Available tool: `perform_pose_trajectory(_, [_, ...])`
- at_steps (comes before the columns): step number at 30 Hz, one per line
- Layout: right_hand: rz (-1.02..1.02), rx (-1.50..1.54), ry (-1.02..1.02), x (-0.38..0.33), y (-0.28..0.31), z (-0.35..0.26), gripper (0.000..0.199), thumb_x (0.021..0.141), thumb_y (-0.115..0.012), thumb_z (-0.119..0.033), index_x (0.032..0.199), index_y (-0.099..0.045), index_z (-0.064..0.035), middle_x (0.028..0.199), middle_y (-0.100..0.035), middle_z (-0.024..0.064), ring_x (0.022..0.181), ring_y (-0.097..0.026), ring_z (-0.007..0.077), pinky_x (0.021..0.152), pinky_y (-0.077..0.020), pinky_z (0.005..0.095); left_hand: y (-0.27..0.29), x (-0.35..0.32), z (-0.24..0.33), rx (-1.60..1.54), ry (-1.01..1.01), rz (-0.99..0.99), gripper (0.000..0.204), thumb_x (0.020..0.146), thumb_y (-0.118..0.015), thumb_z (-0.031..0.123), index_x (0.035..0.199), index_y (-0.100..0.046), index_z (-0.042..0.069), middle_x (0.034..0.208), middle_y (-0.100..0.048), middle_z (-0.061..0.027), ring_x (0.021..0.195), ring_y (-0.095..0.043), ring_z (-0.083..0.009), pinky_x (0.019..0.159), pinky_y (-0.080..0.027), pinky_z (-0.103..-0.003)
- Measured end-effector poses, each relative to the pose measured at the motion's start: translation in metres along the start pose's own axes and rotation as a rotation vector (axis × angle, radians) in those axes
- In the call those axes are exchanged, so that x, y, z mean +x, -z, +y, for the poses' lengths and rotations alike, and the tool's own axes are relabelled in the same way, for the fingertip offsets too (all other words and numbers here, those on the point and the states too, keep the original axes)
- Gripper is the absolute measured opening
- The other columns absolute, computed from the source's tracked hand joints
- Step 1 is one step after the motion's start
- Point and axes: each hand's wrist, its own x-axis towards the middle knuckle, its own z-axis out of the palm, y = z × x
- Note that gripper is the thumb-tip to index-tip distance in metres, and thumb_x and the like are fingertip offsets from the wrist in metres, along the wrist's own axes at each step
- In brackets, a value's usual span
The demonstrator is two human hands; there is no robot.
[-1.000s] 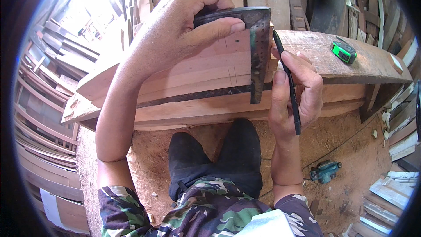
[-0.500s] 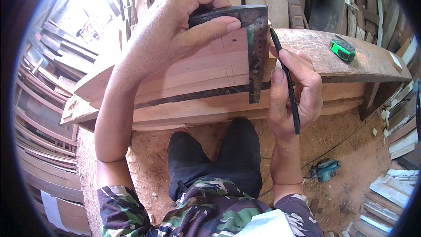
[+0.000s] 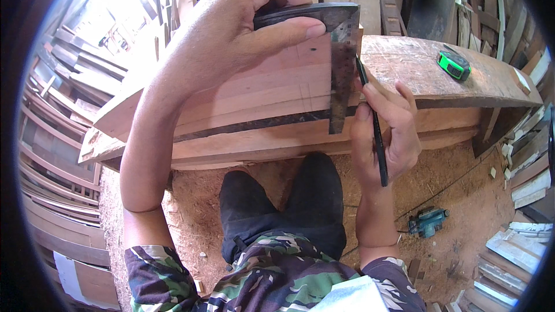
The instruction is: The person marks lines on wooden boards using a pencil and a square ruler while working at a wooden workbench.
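My left hand (image 3: 243, 29) grips the dark handle of a metal try square (image 3: 341, 52), pressing it against the far edge of a reddish wooden plank (image 3: 254, 98). The square's steel blade runs down across the plank's face. My right hand (image 3: 384, 127) holds a black pencil (image 3: 373, 127), its tip touching the plank right beside the blade's right edge. The plank lies on a stack of boards in front of my knees.
A green tape measure (image 3: 454, 65) lies on a weathered board (image 3: 439, 75) to the right. A blue-green power tool (image 3: 428, 221) sits on the sawdust floor at lower right. Stacked timber (image 3: 52, 138) fills the left side, with more planks at the back and right.
The pencil tip has slid upward along the blade's edge, away from me. My left hand and the square have stayed in place.
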Motion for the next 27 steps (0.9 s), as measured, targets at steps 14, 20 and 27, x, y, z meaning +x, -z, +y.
perform_pose_trajectory(14, [0.094, 0.054, -0.029, 0.022, 0.019, 0.004, 0.020, 0.101, -0.066, -0.007, 0.117, -0.071, 0.0028, 0.115, -0.077, 0.0180, 0.111, -0.074, 0.0296, 0.101, -0.0545, 0.0430, 0.020, -0.012, 0.001, 0.254, -0.187, 0.045, 0.033, 0.101, -0.080, 0.035, 0.098, -0.072, 0.003, 0.085, -0.062, 0.0012, 0.079, -0.055, -0.0101, 0.069, -0.043, -0.030])
perform_pose_trajectory(20, [-0.296, -0.080, 0.204, 0.100, 0.021, 0.003, 0.042, 0.092, -0.084, -0.020, 0.127, -0.072, 0.0001, 0.113, -0.075, 0.0170, 0.106, -0.072, 0.0324, 0.098, -0.0554, 0.0431, 0.074, -0.113, 0.005, 0.316, -0.059, 0.130, 0.027, 0.092, -0.086, 0.024, 0.094, -0.074, 0.000, 0.123, -0.068, -0.0120, 0.114, -0.066, -0.0257, 0.091, -0.052, -0.040])
perform_pose_trajectory(27, [-0.760, 0.044, 0.050, 0.140, 0.003, 0.022, 0.048, 0.078, -0.092, -0.017, 0.118, -0.073, -0.0008, 0.107, -0.069, 0.0156, 0.098, -0.070, 0.0334, 0.090, -0.0543, 0.0421, 0.111, -0.166, -0.020, 0.091, 0.292, 0.067, 0.019, 0.090, -0.085, 0.012, 0.094, -0.074, -0.003, 0.144, -0.063, -0.0131, 0.131, -0.062, -0.0249, 0.109, -0.049, -0.040])
